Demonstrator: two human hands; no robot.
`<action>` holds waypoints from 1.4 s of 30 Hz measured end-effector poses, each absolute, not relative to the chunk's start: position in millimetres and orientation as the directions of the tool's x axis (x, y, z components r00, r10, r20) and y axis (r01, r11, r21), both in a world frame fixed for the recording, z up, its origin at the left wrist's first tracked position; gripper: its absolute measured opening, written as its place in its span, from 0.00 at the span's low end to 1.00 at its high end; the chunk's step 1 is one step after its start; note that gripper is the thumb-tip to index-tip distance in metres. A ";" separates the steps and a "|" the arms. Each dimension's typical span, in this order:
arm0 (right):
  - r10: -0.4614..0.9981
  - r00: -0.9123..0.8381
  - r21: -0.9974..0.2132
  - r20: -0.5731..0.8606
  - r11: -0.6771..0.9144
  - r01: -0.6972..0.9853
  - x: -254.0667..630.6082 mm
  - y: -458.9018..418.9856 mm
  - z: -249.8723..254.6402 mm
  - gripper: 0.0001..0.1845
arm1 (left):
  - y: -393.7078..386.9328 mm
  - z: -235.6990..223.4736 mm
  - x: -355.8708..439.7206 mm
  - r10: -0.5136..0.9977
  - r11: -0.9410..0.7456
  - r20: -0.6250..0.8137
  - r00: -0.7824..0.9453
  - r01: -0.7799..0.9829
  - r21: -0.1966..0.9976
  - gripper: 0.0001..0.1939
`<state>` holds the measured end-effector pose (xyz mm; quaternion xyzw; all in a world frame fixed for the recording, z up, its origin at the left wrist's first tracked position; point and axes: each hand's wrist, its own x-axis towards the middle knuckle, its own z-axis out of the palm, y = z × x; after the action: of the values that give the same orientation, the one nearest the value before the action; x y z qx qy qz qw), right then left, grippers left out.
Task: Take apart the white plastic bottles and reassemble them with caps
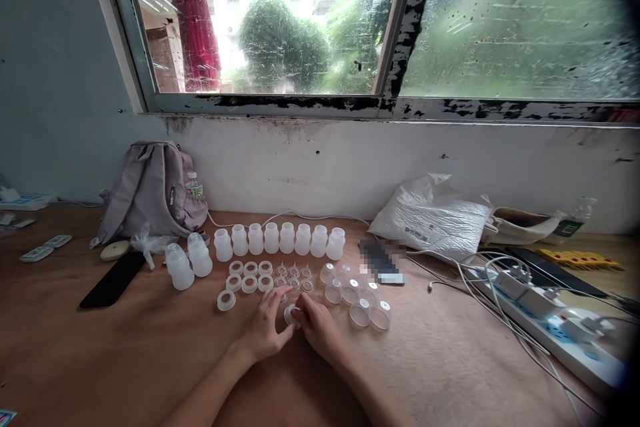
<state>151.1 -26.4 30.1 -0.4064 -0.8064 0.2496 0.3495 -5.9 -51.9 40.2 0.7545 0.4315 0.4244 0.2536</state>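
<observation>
Risk 1: the small ring [290, 313] may tip or slip. Cause: as far as can be judged, the right hand [318, 321] grips only its edge, and the left gives little support from the far side.

Risk 2: the clear teats [294, 272] may be knocked out of their rows. Cause: the left fingertips lie at their near edge; whether they touch cannot be told.

Risk 3: the clear domed caps [360, 313] may be pushed aside. Cause: they stand just beside the right hand, and an outward swing of the wrist could catch them.

The white rings [249, 284] beside the left hand are exposed in the same way. The bottles [287, 238] stand farther back, behind the loose parts, and are less at risk.

Hand pose: both forearms enter from the near edge of the view and converge at the small ring, low over the table [450, 353]. The left hand [270, 320] is arched and spread, thumb near the ring, fingers extended forward. The right hand is curled inward, pinching the ring's right side between thumb and finger.
</observation>
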 end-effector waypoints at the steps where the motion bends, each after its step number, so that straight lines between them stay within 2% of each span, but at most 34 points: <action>1: 0.825 -0.431 -0.694 0.366 0.551 0.464 150.4 -27.2 30.5 0.05 | -51.3 37.2 -5.2 0.870 -0.491 0.404 0.282 0.431 0.757 0.27; 8: 0.787 -0.445 -0.695 0.428 0.601 0.395 145.1 -30.1 28.4 0.06 | -44.3 23.2 -6.4 0.890 -0.456 0.398 0.223 0.458 0.763 0.19; 11: 0.785 -0.423 -0.689 0.453 0.609 0.393 143.6 -29.4 26.0 0.06 | -43.5 20.9 -7.0 0.883 -0.462 0.417 0.215 0.549 0.696 0.19; 18: 0.832 -0.410 -0.731 0.374 0.536 0.422 145.0 -29.4 32.3 0.09 | -44.6 25.8 -15.3 0.839 -0.531 0.444 0.313 0.648 0.546 0.19; 22: 0.848 -0.370 -0.755 0.380 0.516 0.405 149.2 -26.9 33.9 0.10 | -47.4 32.0 -28.4 0.836 -0.526 0.437 0.331 0.711 0.467 0.19; 27: 0.857 -0.269 -0.689 0.440 0.514 0.510 154.7 -14.7 21.3 0.06 | -50.1 31.4 -55.4 0.849 -0.444 0.464 0.253 0.817 0.367 0.16; 32: 0.843 -0.255 -0.594 0.473 0.519 0.615 152.2 -5.6 8.0 0.05 | -47.6 24.2 -80.5 0.855 -0.301 0.502 0.131 0.913 0.274 0.15; 42: 0.829 -0.256 -0.570 0.498 0.535 0.624 148.9 -2.4 4.5 0.09 | -43.9 13.3 -89.4 0.867 -0.203 0.496 0.038 0.937 0.283 0.14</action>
<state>148.9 -2.4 4.5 -0.4645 -0.7816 0.1297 0.3956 -89.4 -43.9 13.3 0.7179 0.6284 0.2935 -0.0596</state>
